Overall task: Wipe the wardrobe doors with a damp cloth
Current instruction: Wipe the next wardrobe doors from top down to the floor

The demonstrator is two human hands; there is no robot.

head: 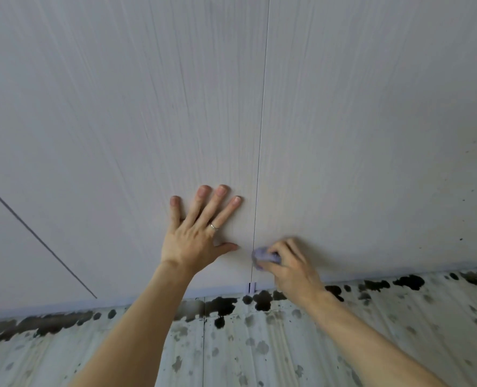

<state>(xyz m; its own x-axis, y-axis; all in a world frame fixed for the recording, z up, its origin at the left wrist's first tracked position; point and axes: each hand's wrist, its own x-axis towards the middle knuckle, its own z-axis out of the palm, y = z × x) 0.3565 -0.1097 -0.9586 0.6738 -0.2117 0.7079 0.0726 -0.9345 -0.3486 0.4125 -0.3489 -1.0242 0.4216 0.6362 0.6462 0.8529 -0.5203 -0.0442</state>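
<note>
Two wardrobe doors [175,107], left hand [192,238] flat (fingers [203,196] spread), right hand [290,269] gripping cloth [262,255], blotched floor [259,344]

The left hand [195,238] is resting on the left door [114,121], the cloth [263,255] lying just right of the seam [261,135].

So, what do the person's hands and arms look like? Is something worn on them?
Both forearms are bare; no sleeves show. The left hand wears a thin silver metal ring on one finger. The blurred right hand shows no ring or glove.
</note>
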